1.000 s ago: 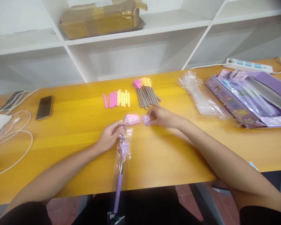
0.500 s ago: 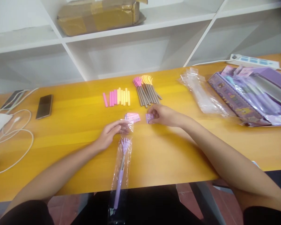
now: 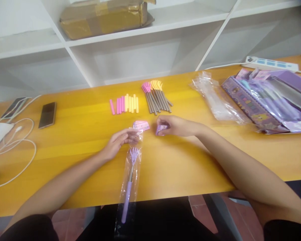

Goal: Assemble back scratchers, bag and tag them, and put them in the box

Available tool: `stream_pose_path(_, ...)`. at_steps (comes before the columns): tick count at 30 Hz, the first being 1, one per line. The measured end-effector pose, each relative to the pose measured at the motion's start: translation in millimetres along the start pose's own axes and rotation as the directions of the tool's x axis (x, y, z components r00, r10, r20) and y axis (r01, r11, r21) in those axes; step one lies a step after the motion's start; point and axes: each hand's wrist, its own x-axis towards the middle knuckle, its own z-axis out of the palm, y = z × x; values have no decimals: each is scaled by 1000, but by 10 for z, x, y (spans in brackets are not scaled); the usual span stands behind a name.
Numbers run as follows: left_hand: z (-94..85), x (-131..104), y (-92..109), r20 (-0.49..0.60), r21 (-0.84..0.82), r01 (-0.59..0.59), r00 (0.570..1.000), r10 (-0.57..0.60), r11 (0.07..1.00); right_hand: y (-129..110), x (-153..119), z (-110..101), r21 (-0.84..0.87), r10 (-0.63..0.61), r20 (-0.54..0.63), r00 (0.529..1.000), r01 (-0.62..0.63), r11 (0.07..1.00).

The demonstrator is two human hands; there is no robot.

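My left hand (image 3: 119, 142) holds the top of a clear plastic bag (image 3: 139, 136), its fingertips showing through the film. Inside the bag lies a purple back scratcher (image 3: 126, 202) with a hand-shaped head and a metal neck; its handle end hangs past the table's front edge. My right hand (image 3: 174, 125) pinches a small purple printed card (image 3: 161, 128), which stands tilted, its far part hidden by the fingers. Between my hands, a little farther back, is a small pile of pink printed cards (image 3: 141, 125).
Pink and yellow handle tubes (image 3: 124, 103) lie behind the cards, beside scratcher rods (image 3: 157, 98) with pink and yellow heads. Empty clear bags (image 3: 213, 97) and an open purple box (image 3: 256, 107) sit right. A phone (image 3: 47, 114) and white cables (image 3: 31, 157) lie left.
My right hand has tipped the purple card up from a flatter position, turning it between the fingers. My left hand and the bagged back scratcher have barely moved.
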Motion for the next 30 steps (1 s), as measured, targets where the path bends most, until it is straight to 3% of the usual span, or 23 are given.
stream_pose_path(2,-3,21,18,24,-51,18,1000,-17,999,-46,50,136,164,-112,-74,991,122,979)
stream_pose_path(4,4,45,54,47,-116,46,998,-41,992,-65,102,300,245,-164,-230,959,220,944)
stream_pose_path(7,16,75,111,70,-198,100,994,-88,975,-41,147,514,162,-179,-367,913,252,954)
stream_pose_path(10,8,91,137,85,-238,141,989,-124,961,-4,147,621,-7,-286,-350,892,303,953)
stream_pose_path(15,-42,102,113,129,-278,197,978,-167,940,-16,140,661,-266,-506,-291,812,440,858)
stream_pose_path(18,-66,105,100,158,-296,210,973,-169,932,-6,152,704,-295,-499,-335,799,414,861)
stream_pose_path(22,-65,103,107,167,-311,226,969,-181,923,42,163,759,-199,-421,-457,783,372,907)
stream_pose_path(30,-23,96,114,161,-330,205,974,-159,922,-18,148,714,-322,-536,-400,744,433,842)
